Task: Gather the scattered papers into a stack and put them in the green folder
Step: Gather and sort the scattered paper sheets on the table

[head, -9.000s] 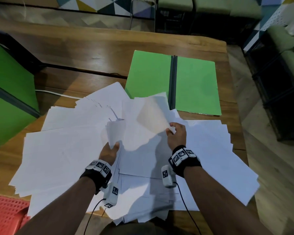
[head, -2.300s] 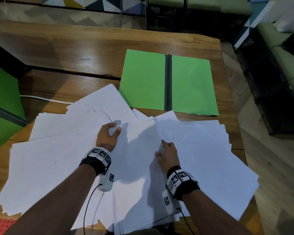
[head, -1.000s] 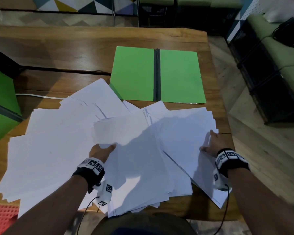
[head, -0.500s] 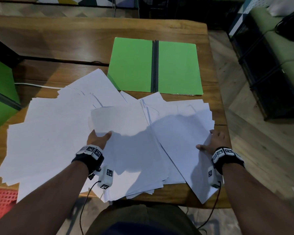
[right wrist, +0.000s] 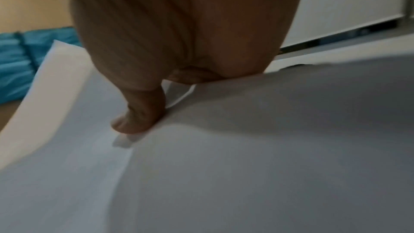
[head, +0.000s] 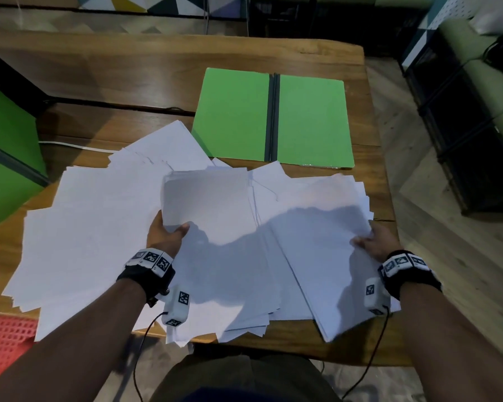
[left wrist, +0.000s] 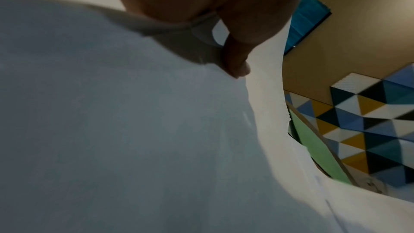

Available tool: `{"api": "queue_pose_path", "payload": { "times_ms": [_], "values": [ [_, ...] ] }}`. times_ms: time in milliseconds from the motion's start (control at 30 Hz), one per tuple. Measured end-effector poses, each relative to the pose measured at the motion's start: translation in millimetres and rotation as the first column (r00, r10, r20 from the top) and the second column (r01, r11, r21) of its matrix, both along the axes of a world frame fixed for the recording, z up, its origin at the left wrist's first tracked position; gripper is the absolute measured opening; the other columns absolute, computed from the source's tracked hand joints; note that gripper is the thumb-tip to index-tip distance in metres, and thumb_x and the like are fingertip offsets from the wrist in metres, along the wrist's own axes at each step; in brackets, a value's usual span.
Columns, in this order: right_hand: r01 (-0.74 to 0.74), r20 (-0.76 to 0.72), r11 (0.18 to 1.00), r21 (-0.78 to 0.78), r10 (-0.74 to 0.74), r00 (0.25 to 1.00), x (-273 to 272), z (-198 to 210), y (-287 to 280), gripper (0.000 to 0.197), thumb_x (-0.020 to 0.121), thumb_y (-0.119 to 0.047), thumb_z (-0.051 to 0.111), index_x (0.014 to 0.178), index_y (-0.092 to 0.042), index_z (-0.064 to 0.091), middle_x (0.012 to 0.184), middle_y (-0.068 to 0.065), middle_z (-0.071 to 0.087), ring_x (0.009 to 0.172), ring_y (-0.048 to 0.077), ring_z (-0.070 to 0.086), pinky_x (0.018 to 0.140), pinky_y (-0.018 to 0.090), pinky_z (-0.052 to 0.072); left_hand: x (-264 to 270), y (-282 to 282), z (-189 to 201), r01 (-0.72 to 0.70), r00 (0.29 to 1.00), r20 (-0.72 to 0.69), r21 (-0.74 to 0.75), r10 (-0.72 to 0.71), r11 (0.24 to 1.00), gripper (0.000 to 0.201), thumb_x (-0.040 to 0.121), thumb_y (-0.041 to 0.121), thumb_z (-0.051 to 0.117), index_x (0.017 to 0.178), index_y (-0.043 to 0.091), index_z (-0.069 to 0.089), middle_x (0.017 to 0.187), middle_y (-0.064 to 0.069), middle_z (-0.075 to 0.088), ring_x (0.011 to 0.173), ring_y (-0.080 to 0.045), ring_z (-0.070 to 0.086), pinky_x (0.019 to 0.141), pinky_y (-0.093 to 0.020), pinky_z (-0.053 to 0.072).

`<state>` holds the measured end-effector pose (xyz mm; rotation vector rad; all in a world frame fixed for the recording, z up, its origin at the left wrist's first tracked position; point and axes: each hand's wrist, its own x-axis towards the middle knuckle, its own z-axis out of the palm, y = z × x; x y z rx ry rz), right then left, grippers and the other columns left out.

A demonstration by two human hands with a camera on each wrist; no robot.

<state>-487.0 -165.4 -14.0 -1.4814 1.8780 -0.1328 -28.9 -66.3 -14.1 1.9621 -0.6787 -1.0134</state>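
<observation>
Many white papers [head: 99, 227] lie fanned over the near half of the wooden table [head: 157, 71]. The green folder [head: 233, 117] lies open and flat beyond them, with nothing on it. My left hand [head: 167, 232] grips the left edge of a middle bundle of papers [head: 209, 210], thumb [left wrist: 235, 63] on top, fingers hidden beneath. My right hand [head: 370, 242] grips the right edge of the right-hand bundle of papers [head: 317, 227], thumb [right wrist: 136, 120] pressed on the top sheet. Both bundles overlap and hang over the near table edge.
A green box [head: 3, 158] stands at the table's left edge, with a white cable [head: 73, 145] beside it. A red crate [head: 6, 335] sits low at the left. Dark shelving and a green sofa [head: 476, 97] stand to the right. Bare table lies behind the folder.
My right hand moved from the middle of the sheets out to their right edge and took hold. The right-hand sheets have slid inward. My left hand now grips the middle bundle's left edge.
</observation>
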Motion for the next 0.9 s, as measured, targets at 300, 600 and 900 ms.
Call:
{"api": "queue_pose_path", "payload": {
  "times_ms": [300, 600, 900],
  "values": [
    [0.051, 0.148, 0.998, -0.042, -0.044, 0.988, 43, 22, -5, 0.062, 0.075, -0.041, 0.07, 0.119, 0.0, 0.059, 0.118, 0.018, 0.064, 0.11, 0.031, 0.06, 0.082, 0.027, 0.036, 40, 12, -17, -0.148, 0.987, 0.086, 0.134, 0.137, 0.98, 0.036, 0.077, 0.02, 0.074, 0.109, 0.024, 0.057, 0.102, -0.006, 0.068, 0.096, -0.031, 0.065, 0.091, -0.046, 0.051],
    [0.17, -0.203, 0.976, 0.134, -0.141, 0.969, 149, -14, 12, 0.082, 0.077, -0.042, 0.069, 0.137, -0.001, 0.031, 0.138, 0.016, 0.032, 0.127, 0.036, 0.037, 0.092, 0.046, 0.044, 42, 9, -23, -0.109, 0.986, 0.151, 0.236, 0.074, 0.966, 0.046, 0.082, 0.023, 0.072, 0.118, 0.011, 0.047, 0.109, -0.014, 0.061, 0.101, -0.035, 0.061, 0.088, -0.041, 0.048],
    [0.204, -0.09, 0.976, 0.072, -0.197, 0.976, 153, -16, 18, 0.065, 0.085, -0.028, 0.061, 0.14, -0.008, 0.033, 0.136, 0.017, 0.044, 0.124, 0.036, 0.046, 0.094, 0.042, 0.046, 45, 9, -22, -0.089, 0.991, 0.117, 0.249, 0.062, 0.964, 0.049, 0.083, 0.027, 0.071, 0.122, 0.009, 0.048, 0.118, -0.015, 0.062, 0.104, -0.035, 0.061, 0.089, -0.04, 0.049]
  ]
}}
